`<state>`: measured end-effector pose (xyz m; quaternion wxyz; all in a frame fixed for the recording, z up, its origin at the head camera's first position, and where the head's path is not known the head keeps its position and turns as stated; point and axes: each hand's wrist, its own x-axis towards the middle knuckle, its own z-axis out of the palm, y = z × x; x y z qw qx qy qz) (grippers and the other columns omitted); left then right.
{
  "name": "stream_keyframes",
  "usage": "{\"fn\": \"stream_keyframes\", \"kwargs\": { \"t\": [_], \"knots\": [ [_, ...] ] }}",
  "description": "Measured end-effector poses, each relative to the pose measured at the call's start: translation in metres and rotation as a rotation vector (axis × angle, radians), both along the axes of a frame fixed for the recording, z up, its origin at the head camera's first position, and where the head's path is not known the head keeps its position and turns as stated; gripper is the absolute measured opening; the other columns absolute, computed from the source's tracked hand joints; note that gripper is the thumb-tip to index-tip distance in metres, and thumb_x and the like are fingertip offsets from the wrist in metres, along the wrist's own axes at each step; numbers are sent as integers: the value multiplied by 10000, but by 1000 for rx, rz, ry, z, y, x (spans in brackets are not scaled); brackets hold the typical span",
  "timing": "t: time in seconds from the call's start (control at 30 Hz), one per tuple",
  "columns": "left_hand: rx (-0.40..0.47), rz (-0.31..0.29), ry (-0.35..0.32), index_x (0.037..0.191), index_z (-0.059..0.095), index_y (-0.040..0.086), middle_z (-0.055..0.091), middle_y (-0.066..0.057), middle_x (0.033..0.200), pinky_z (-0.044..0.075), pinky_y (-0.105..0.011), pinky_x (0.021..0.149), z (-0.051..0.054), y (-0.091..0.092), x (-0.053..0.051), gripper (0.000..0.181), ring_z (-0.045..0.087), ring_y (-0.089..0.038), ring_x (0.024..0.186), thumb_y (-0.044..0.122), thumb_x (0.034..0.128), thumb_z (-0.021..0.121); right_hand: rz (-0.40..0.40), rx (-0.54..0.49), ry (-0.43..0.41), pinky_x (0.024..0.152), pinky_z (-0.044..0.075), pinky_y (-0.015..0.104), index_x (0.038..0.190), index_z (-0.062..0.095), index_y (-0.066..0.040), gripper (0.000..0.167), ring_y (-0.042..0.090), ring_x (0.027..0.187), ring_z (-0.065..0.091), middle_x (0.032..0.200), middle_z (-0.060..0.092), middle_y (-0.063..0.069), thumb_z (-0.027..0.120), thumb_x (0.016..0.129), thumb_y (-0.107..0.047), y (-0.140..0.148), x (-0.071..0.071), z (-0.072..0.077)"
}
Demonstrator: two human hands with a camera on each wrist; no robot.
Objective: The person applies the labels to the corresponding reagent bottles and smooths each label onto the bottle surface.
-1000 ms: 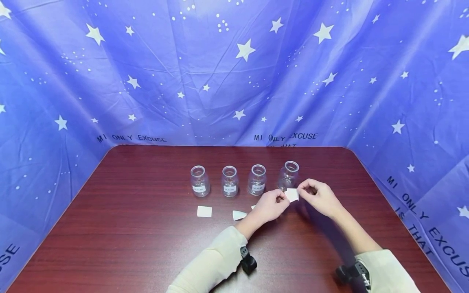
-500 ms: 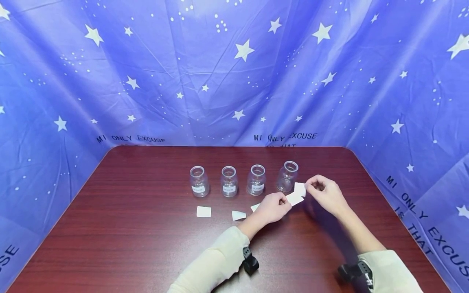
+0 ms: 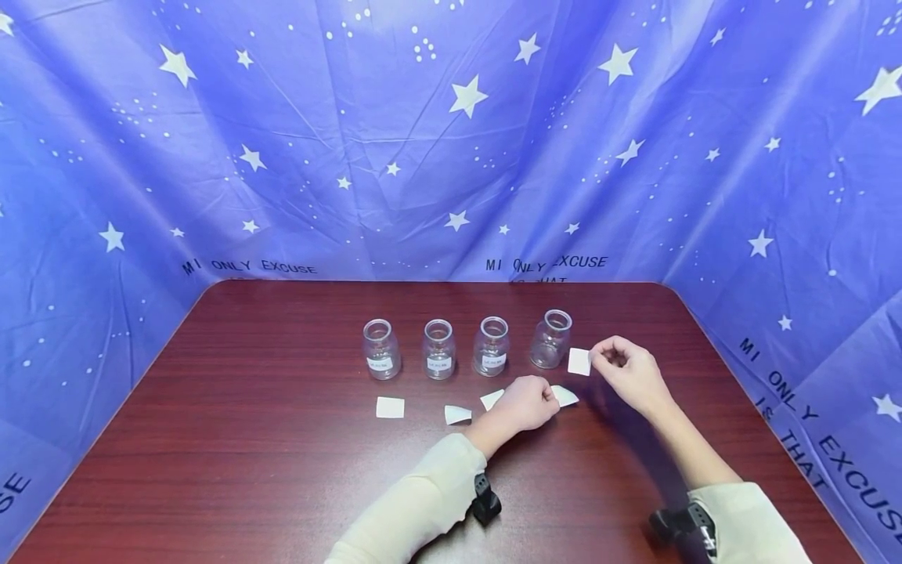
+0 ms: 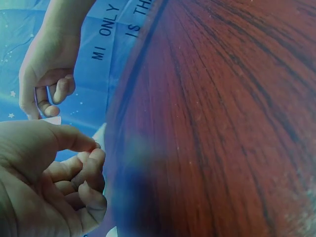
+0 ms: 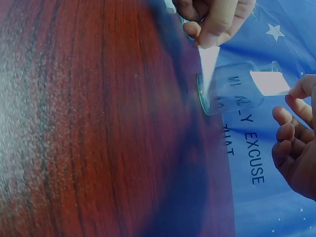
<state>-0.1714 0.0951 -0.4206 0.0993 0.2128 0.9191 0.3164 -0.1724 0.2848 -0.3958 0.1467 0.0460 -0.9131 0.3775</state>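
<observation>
In the head view my right hand (image 3: 629,374) pinches a small white label (image 3: 579,362) by its edge, at the right of the fourth glass jar (image 3: 551,341). No label shows on that jar. My left hand (image 3: 527,403) pinches a curved white paper piece (image 3: 564,396), which looks like label backing, lower and nearer. The right wrist view shows the label (image 5: 270,83) and the paper piece (image 5: 209,61) apart, with the clear jar (image 5: 232,91) behind them. Several fingers of the left hand (image 4: 64,182) are curled in the left wrist view.
Three glass jars with printed white labels, the left one (image 3: 382,350), middle one (image 3: 439,350) and right one (image 3: 491,347), stand in a row. White paper pieces lie before them: flat (image 3: 391,407), curled (image 3: 458,414) and partly hidden (image 3: 492,399). A starry blue curtain (image 3: 395,141) surrounds the table.
The label and the backing paper have come apart. My right hand moved right and slightly up with the label, while my left hand lowered slightly with the paper.
</observation>
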Motion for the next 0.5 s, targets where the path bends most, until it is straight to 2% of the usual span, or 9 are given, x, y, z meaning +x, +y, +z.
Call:
{"fn": "stream_keyframes", "kwargs": {
  "t": [0.17, 0.23, 0.37, 0.5],
  "knots": [
    [-102, 46, 28, 532, 457, 195, 440, 101, 533, 338, -160, 503, -3, 3, -1, 298, 419, -48, 530, 168, 787, 608, 5, 3, 7, 510, 366, 207, 840, 648, -93, 36, 17, 543, 440, 644, 528, -80, 621, 821, -107, -2, 0, -2],
    [-144, 65, 50, 496, 421, 200, 427, 98, 506, 343, -181, 490, -4, 4, -1, 348, 423, -61, 515, 175, 784, 616, 4, 10, 7, 514, 367, 207, 836, 647, -96, 33, 19, 547, 442, 644, 530, -76, 622, 820, -110, -3, -1, -3],
    [-206, 104, 86, 471, 471, 196, 507, 85, 522, 409, -223, 515, -5, 4, -2, 353, 497, -86, 546, 206, 784, 633, 3, 14, 3, 522, 368, 206, 833, 646, -101, 30, 21, 553, 443, 648, 532, -62, 624, 823, -119, -4, -1, -4],
    [-217, 126, 109, 526, 565, 200, 599, 76, 602, 460, -249, 561, -7, 4, -4, 286, 572, -104, 607, 244, 796, 649, 4, 13, -1, 521, 366, 206, 835, 645, -103, 31, 22, 554, 440, 651, 530, -51, 625, 826, -125, -4, 0, -5]
  ]
}}
